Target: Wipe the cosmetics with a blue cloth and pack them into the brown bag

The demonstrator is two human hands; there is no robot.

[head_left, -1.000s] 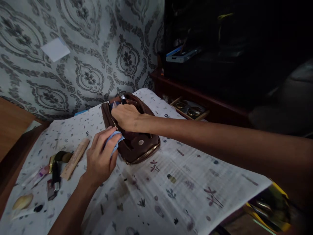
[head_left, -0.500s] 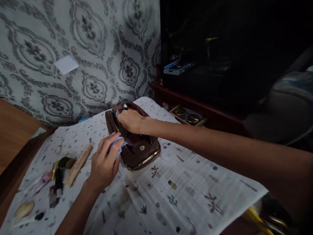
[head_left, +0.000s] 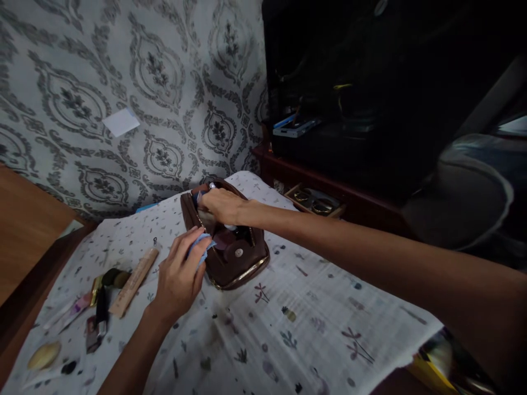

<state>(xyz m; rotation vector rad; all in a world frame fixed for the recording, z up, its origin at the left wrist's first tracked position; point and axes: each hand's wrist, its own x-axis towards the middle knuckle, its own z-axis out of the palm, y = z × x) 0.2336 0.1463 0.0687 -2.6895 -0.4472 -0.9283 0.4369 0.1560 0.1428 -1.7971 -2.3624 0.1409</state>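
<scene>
A brown bag point(head_left: 242, 269) with gold zips lies unzipped on the patterned white cloth point(head_left: 230, 340). My right hand point(head_left: 224, 206) reaches into its far part; the fingertips are hidden inside, so what they hold, if anything, cannot be made out. Dark items and a small silver-topped one show inside the bag. At the bag's left edge, my left hand point(head_left: 179, 271) is closed on a crumpled light blue cloth point(head_left: 200, 247), held between thumb and fingers.
To the left lie a beige tube point(head_left: 135, 282), dark and gold cosmetics point(head_left: 101, 310), a pink-and-clear item point(head_left: 76, 310) and a pale oval sponge point(head_left: 44, 355). An open drawer point(head_left: 315, 200) with round gold-rimmed things sits beyond the cloth, below a large dark screen point(head_left: 370, 109).
The view has shifted slightly. Both hands keep nearly the same places at the bag, the right still inside it and the left still holding the blue cloth.
</scene>
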